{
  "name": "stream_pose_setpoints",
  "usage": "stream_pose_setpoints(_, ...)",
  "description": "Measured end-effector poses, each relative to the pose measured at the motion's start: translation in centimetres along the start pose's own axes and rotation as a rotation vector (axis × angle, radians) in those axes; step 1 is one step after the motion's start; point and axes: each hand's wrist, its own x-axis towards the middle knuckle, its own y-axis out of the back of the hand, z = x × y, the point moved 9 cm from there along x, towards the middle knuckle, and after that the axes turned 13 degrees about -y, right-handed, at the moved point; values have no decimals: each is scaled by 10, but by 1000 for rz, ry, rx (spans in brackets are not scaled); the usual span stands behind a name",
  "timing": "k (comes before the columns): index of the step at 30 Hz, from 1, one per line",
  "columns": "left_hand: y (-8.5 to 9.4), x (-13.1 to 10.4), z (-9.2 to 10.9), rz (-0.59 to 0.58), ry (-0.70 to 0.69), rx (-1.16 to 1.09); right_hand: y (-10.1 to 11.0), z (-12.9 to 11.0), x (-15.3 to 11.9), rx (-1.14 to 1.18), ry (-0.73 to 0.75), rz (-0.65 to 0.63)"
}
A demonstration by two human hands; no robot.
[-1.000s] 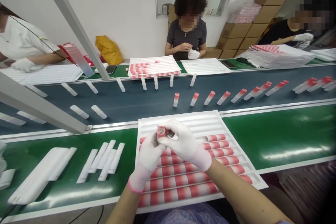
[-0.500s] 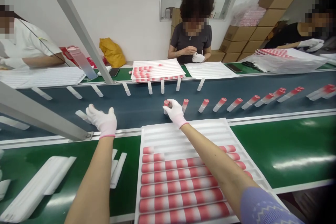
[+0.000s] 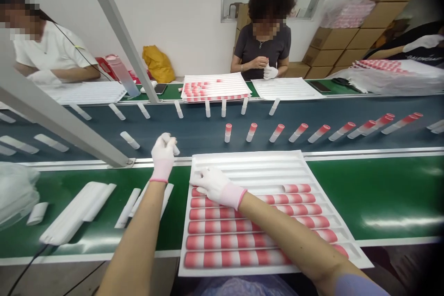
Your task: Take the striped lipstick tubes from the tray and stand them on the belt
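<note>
My left hand (image 3: 163,155), in a white glove, is closed at the near edge of the belt, a small white tube (image 3: 176,150) poking out beside its fingers. Over the left side of a white ribbed tray (image 3: 243,159) is my gloved right hand (image 3: 217,187). Its fingers curl at the end of a row, on a red-and-white tube (image 3: 197,192) partly hidden under them. More red-and-white tubes (image 3: 239,242) lie in the tray's grooves. A red-topped white tube (image 3: 228,133) stands on the belt beyond the tray.
The dark conveyor belt (image 3: 194,132) carries white tubes (image 3: 130,140) and red-topped tubes (image 3: 251,132). A grey metal post (image 3: 62,120) slants across the left. White pieces (image 3: 74,215) lie on the green table (image 3: 374,194). A co-worker (image 3: 265,46) sits opposite; others work at both sides.
My right hand has left the red-topped tube standing on the belt and come back to the tray's left side. My left hand has moved right and closed. The view has shifted.
</note>
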Motion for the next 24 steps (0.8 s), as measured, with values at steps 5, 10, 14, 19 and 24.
stream_pose_setpoints(5,-15,-66,31,-138,84,-255,8,28,3,3,-98,-21)
stream_pose_setpoints(10,-31,-119,47,-265,166,-499,22,46,-24,-13,-118,-59)
stream_pose_setpoints(14,-39,-146,54,-339,181,-515,32,60,-43,13,-195,-63)
stream_pose_setpoints(19,-50,-169,60,-399,219,-492,66,72,-54,167,-364,84)
stream_pose_setpoints(24,-65,-187,84,-550,164,-438,119,60,-68,930,-472,362)
